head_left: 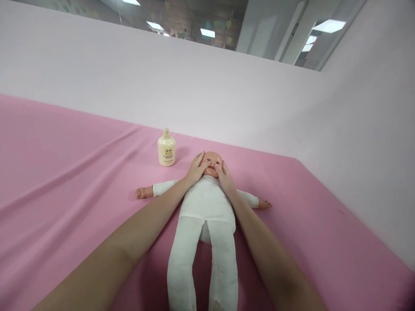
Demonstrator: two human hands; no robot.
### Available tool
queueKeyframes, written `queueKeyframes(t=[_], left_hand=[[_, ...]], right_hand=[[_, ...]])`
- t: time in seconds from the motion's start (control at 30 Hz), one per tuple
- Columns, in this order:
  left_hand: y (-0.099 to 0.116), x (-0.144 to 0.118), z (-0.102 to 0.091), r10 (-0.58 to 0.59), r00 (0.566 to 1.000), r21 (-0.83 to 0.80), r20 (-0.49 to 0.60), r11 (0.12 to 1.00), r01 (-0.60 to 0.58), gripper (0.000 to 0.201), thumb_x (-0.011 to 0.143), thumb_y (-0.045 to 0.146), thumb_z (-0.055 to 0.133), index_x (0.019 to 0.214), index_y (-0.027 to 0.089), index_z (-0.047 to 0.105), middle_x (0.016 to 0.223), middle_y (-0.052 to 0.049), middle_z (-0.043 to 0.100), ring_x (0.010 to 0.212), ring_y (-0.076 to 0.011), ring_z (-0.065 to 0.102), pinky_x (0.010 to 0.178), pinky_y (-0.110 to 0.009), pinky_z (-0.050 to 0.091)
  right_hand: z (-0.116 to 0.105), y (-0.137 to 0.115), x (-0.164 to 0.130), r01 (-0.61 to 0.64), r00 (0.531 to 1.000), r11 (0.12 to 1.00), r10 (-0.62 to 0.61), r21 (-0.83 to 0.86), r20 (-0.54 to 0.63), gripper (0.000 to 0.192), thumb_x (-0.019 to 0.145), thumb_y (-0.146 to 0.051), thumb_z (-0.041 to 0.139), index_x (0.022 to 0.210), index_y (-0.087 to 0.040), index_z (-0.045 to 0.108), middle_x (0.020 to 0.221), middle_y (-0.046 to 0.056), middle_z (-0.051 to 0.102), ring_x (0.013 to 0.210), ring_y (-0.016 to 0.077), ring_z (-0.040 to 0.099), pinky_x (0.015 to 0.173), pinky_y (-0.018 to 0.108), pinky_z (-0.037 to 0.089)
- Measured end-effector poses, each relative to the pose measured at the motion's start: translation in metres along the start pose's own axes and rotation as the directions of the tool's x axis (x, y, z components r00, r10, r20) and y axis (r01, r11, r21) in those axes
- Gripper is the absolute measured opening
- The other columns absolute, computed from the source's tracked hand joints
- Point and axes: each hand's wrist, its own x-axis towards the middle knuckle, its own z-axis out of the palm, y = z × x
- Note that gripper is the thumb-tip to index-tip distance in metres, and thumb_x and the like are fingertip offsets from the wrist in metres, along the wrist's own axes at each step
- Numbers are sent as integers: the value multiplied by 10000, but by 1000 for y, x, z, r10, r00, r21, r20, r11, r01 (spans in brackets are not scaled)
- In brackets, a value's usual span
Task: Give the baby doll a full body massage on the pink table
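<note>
A baby doll [207,201] with a white cloth body lies on its back, its head at the far end and its arms spread out sideways. My left hand [196,168] cups the left side of the doll's head, fingers along the side and thumb on the cheek beside the nose. On the other side, my right hand [225,175] holds the head the same way, its thumb near the mouth. The head rests between both palms. Parts of the doll's upper arms are hidden behind my wrists.
A cream pump bottle [166,151] with dark print stands left of the doll's head. The pink sheet [81,172] under everything has creases on the left. A white wall [201,95] rises behind, with a mirror or window [181,21] above it. Another wall [366,142] stands at the right.
</note>
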Motion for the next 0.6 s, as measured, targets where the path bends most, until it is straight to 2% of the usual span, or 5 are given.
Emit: queueKeyframes(t=[0.1,0.17,0.27,0.4,0.6], left_hand=[[4,-2,-1,75,997,62,2,995,-75,578,944,386,554,1488,195,509,1570,-104,469,1483,-257,394,1263,-445,261],[7,-3,-3,139,990,103,6,985,-139,556,943,389,553,1460,182,546,1570,-111,475,1484,-257,397,1263,-447,263],[11,-4,-5,209,978,185,-18,962,-202,522,918,386,583,1380,148,626,1549,-136,497,1477,-282,406,1257,-468,280],[11,-4,-6,257,963,283,-81,932,-226,448,874,357,636,1267,154,710,1510,-141,541,1465,-319,414,1234,-520,313],[11,-5,-6,307,946,306,-99,915,-264,363,871,329,649,1202,212,741,1491,-102,568,1439,-317,446,1209,-556,341]], right_hand=[[0,-6,-4,-2,1000,999,1,-46,-25,956,863,-703,555,1591,-130,319,1661,101,302,1559,250,262,1289,402,213],[0,-9,-6,61,997,996,-63,-59,-41,940,876,-691,539,1574,-92,344,1645,131,333,1543,254,301,1283,403,231],[-1,-10,-8,143,985,984,-152,-106,-85,854,877,-663,563,1520,-111,456,1596,136,426,1505,268,376,1274,436,255],[-4,-11,-10,204,962,964,-230,-174,-147,734,855,-611,630,1413,-135,598,1534,137,512,1457,284,443,1261,463,284],[-4,-14,-13,239,944,947,-278,-215,-178,631,858,-565,643,1344,-162,663,1486,123,568,1398,271,492,1237,458,322]])
